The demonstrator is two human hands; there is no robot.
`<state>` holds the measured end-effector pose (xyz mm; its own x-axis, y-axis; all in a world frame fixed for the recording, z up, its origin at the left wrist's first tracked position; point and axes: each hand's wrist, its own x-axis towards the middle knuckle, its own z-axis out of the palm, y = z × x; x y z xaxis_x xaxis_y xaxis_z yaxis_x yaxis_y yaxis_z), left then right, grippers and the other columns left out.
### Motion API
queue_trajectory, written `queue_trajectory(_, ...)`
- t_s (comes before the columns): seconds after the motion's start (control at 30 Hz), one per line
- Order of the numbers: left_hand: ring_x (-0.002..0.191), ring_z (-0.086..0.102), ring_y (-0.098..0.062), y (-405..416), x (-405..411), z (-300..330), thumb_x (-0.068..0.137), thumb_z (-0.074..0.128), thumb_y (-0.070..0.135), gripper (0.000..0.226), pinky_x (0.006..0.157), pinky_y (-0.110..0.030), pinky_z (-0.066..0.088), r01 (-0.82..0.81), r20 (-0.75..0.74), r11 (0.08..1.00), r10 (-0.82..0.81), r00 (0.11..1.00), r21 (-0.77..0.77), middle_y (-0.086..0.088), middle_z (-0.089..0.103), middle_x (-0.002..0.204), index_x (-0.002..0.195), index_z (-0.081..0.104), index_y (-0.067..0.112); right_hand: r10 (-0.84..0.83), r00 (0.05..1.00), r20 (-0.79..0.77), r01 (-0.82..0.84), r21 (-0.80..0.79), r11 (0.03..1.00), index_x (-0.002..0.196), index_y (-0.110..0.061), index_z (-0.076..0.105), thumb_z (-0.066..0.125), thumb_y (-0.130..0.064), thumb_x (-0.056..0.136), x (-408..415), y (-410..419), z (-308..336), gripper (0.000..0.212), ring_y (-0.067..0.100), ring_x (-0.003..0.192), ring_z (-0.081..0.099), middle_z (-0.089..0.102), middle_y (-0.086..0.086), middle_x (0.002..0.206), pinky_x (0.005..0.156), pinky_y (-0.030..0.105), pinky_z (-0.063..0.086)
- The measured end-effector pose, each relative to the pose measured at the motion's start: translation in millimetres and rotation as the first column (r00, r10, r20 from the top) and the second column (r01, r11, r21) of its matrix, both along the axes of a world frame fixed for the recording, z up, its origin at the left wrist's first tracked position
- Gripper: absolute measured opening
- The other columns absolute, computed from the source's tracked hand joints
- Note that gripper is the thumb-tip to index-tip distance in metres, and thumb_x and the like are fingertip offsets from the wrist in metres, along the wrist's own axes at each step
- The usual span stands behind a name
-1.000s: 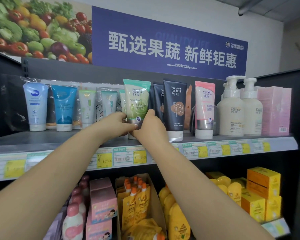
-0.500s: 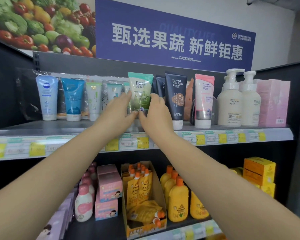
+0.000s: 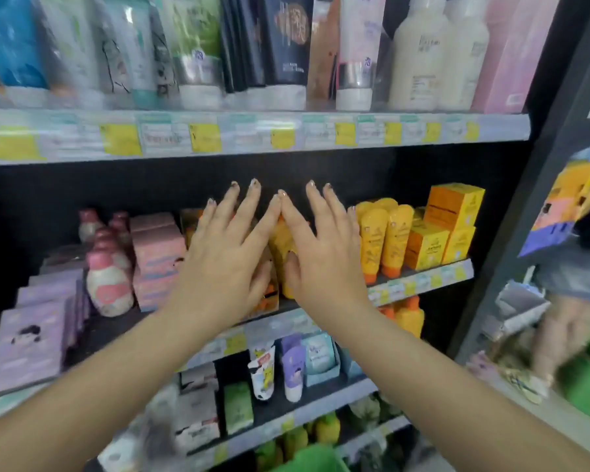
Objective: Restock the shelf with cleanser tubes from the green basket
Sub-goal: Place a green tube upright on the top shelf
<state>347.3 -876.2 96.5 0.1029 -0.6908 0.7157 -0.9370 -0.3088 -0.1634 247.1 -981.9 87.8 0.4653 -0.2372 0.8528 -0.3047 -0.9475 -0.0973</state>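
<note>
Hands hang empty mid-air, left hand and right hand spread flat; green basket sits low beneath both, cleanser tubes upright on the shelf above.

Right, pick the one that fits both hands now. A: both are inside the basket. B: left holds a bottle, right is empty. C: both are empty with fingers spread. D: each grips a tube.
C: the left hand and right hand show straight, spread fingers holding nothing, in front of the middle shelf.
</note>
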Motion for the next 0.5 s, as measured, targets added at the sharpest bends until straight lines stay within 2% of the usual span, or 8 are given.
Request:
queue_trajectory(0.1,0.134,0.028,-0.042,-5.9,-14.6,-54.3,0.079,0.042,0.026,0.067,0.107,-0.052,0.024,0.029,-0.076,0.996,-0.023,0.997,0.083,-0.021,0.031,0.148,0.142,0.026,0.012,-0.013,0.994,-0.112,0.020,0.067,0.998,0.138,-0.018,0.040,0.063,-0.006,0.074,-19.6,-2.5,-51.1,0.069,0.041,0.133,0.032,0.041,0.021,0.142,0.104,0.061,0.024)
queue_trajectory(0.17,0.135,0.028,-0.043,-8.8,-24.8,-91.9,0.082,0.052,0.023,0.068,0.107,-0.053,0.023,0.035,-0.142,0.988,-0.013,0.990,0.152,-0.021,0.029,0.149,0.144,0.025,0.013,-0.037,0.977,-0.209,0.062,0.113,0.992,0.138,-0.017,0.044,0.073,-0.007,0.069,-32.7,-3.4,-86.6,0.075,0.042,0.132,0.035,0.041,0.022,0.142,0.103,0.062,0.025)
queue_trajectory(0.33,0.130,0.035,-0.047,-7.5,-51.3,-188.5,0.078,0.065,0.019,0.077,0.103,-0.057,0.029,0.064,-0.294,0.937,0.043,0.955,0.344,-0.023,0.034,0.145,0.143,0.023,0.015,-0.052,0.891,-0.450,0.158,0.202,0.967,0.137,-0.019,0.045,0.076,-0.008,0.065,-65.0,-3.4,-183.0,0.079,0.043,0.130,0.039,0.042,0.024,0.141,0.101,0.063,0.028)
queue_trajectory(0.43,0.126,0.042,-0.046,-3.9,-66.6,-248.3,0.063,0.077,0.015,0.090,0.098,-0.057,0.035,0.107,-0.389,0.878,0.096,0.916,0.467,-0.023,0.043,0.140,0.140,0.030,0.011,-0.075,0.820,-0.568,0.223,0.196,0.955,0.136,-0.025,0.040,0.076,-0.009,0.054,-82.2,-1.8,-240.4,0.090,0.038,0.127,0.044,0.048,0.020,0.136,0.097,0.062,0.035)
queue_trajectory(0.5,0.122,0.047,-0.045,-1.2,-76.9,-286.7,0.058,0.080,0.016,0.089,0.096,-0.056,0.037,0.121,-0.423,0.821,0.156,0.893,0.557,-0.021,0.048,0.136,0.138,0.039,0.009,-0.069,0.781,-0.621,0.249,0.208,0.946,0.134,-0.026,0.042,0.075,-0.010,0.050,-93.4,0.1,-273.5,0.092,0.036,0.126,0.043,0.050,0.018,0.135,0.098,0.060,0.036)
